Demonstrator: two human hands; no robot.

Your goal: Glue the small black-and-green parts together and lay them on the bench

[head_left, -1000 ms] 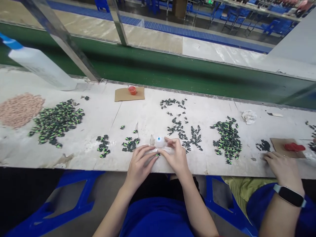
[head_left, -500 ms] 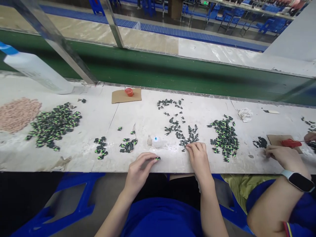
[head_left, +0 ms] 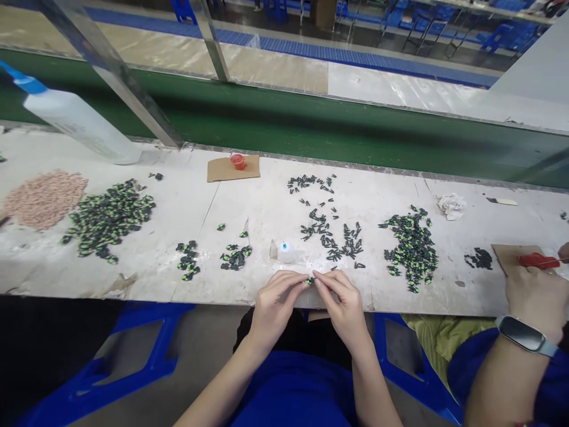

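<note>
Near the table's front edge, my left hand [head_left: 276,299] pinches a small black-and-green piece [head_left: 310,280] between thumb and fingers. My right hand [head_left: 341,299] meets it from the other side, its fingers closed at the piece; whatever small part they hold there is too hidden to name. Just beyond the hands stands a small white bottle [head_left: 285,252] with a blue tip. Thin black parts [head_left: 351,246] lie loose past my right hand. A small cluster of black-and-green pieces [head_left: 235,257] lies to the left of the bottle.
Larger heaps of black-and-green pieces lie left [head_left: 113,216] and right [head_left: 411,249]. Pinkish parts [head_left: 47,198] and a big white bottle [head_left: 82,127] are at far left. A red cup [head_left: 237,161] sits on cardboard [head_left: 217,171]. A co-worker's hand [head_left: 536,296] is at right.
My right hand has left the loose black parts and moved left to the piece in my left hand. My left hand has shifted right. The co-worker's arm has moved too.
</note>
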